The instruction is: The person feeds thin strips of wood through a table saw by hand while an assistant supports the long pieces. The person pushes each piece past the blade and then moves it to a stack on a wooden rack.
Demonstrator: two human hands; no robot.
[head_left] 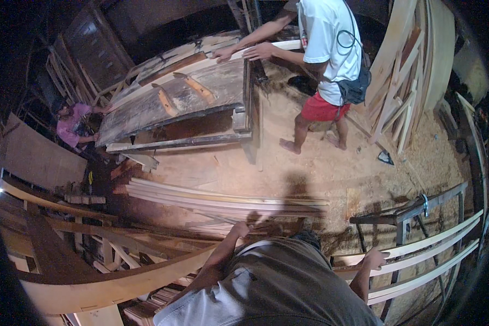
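My left hand (pixel 241 230) is held left of my body, fingers curled, over long pale planks (pixel 212 195) lying on the floor; what it holds, if anything, is too small to make out. My right hand (pixel 376 258) grips the upper of several long pale wooden strips (pixel 440 241) at the lower right, beside a dark trestle (pixel 430 202).
A worker in a white shirt (pixel 326 49) pushes a long board across a saw table (pixel 130 117); another in pink (pixel 76 122) is at its far end. Leaning boards (pixel 434 54) stand right, curved timbers (pixel 119 283) lie lower left, and sawdust covers the floor (pixel 250 179).
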